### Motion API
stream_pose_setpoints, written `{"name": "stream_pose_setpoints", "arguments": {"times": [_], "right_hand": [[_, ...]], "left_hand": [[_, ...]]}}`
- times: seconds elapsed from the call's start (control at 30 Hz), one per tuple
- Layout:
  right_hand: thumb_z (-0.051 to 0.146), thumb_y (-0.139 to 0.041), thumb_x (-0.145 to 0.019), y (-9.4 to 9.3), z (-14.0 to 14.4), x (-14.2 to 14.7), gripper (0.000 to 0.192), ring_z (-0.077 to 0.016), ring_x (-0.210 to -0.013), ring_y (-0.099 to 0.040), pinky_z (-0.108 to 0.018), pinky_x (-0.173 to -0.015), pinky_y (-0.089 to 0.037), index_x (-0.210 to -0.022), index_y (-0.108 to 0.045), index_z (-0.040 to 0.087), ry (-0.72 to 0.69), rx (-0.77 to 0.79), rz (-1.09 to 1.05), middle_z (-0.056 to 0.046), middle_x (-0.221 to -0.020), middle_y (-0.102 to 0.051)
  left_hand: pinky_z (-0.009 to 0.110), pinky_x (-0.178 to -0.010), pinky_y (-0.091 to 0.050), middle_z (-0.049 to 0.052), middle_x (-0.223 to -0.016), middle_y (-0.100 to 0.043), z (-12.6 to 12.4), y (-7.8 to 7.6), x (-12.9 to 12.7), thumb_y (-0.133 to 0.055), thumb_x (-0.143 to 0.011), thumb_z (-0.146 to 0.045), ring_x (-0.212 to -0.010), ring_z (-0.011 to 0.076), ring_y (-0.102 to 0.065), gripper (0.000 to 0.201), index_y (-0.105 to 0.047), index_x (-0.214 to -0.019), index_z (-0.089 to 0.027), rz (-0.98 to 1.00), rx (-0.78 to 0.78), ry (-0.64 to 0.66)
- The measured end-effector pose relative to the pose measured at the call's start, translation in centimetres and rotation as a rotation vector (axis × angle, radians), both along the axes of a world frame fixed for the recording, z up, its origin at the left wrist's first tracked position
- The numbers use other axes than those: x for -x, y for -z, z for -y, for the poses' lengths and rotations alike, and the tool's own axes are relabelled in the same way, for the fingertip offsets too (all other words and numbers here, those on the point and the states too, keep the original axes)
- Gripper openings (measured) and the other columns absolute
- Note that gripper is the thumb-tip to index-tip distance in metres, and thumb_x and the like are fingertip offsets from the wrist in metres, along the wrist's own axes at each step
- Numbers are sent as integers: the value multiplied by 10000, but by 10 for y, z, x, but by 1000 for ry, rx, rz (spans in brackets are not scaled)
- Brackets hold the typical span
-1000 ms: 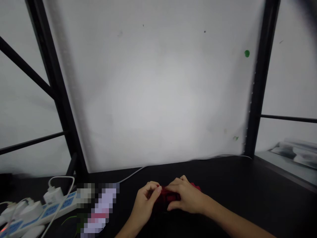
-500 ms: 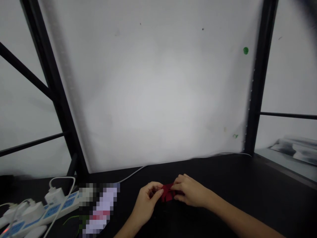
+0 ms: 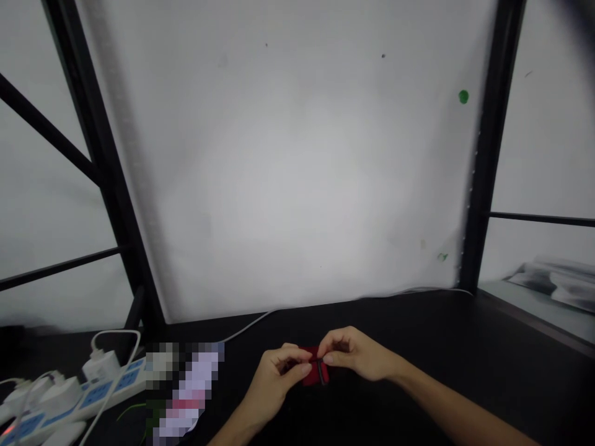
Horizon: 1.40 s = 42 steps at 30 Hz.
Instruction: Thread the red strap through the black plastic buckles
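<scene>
A small red piece of material (image 3: 315, 372) with a dark band across it is held just above the black table (image 3: 465, 365), near its front edge. My left hand (image 3: 274, 381) pinches its left side between thumb and fingers. My right hand (image 3: 356, 356) pinches its right side at the dark band. The two sets of fingertips almost meet over the red piece, which is mostly hidden behind them.
A white power strip (image 3: 69, 396) with several plugs and cables lies at the front left. A blurred-out object (image 3: 186, 387) lies beside it. A white cable (image 3: 260, 319) runs along the white back panel. Black frame posts (image 3: 483, 186) stand at both sides.
The red piece has been gathered from a wider, flatter shape into a small bundle. My right hand moved left and lifted off it, both hands now pinch it between them.
</scene>
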State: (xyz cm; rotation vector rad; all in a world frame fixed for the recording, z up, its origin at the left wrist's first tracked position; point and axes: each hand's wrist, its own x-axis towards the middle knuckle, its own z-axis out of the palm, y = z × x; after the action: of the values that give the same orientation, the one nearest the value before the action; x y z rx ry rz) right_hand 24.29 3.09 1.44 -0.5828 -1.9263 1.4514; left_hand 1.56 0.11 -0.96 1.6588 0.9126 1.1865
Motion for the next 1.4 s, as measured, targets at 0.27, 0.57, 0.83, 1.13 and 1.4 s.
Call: {"name": "stream_pose_setpoints", "arguments": {"times": [0.27,0.57,0.83,1.13,1.4], "right_hand": [[415,-668,-862,-1,13,11,274,-129,-709,-549,-277,-716,-421,-946,-694,155,40,-42,-28,-7,-775,-638],[454,-686,-838,-1,14,15,319,-121,-672,-509,-267,-681,-396,-920,-697,147,54,16,-14,6,-732,-605],[449,-673,-846,-2,16,18,302,-135,-700,-542,-271,-695,-417,-915,-693,156,107,-15,-20,-6,-762,-640],[440,-660,-840,2,14,26,272,-130,-666,-528,-252,-635,-421,-875,-618,174,331,-84,-3,7,-734,-605],[279,-720,-736,-4,33,37,135,-124,-589,-545,-233,-550,-415,-702,-636,179,540,-275,227,-1,-666,-651]], "left_hand": [[254,-719,-499,43,-805,-750,9,-5,-3,-820,-717,-285,-738,164,-661,187,-772,-851,-163,147,125,55],[223,-671,-494,39,-744,-758,9,-6,-3,-864,-666,-275,-672,145,-673,240,-760,-843,-151,190,169,70],[262,-729,-509,72,-851,-761,13,-3,-8,-823,-711,-296,-773,183,-690,245,-760,-904,-159,305,235,77],[433,-898,-431,52,-974,-669,19,-6,-10,-844,-635,-259,-975,289,-586,335,-737,-952,-265,-334,-306,-318],[408,-828,-397,36,-886,-691,20,-7,-17,-714,-750,-175,-930,276,-582,178,-700,-908,-256,-487,-411,-329]]}}
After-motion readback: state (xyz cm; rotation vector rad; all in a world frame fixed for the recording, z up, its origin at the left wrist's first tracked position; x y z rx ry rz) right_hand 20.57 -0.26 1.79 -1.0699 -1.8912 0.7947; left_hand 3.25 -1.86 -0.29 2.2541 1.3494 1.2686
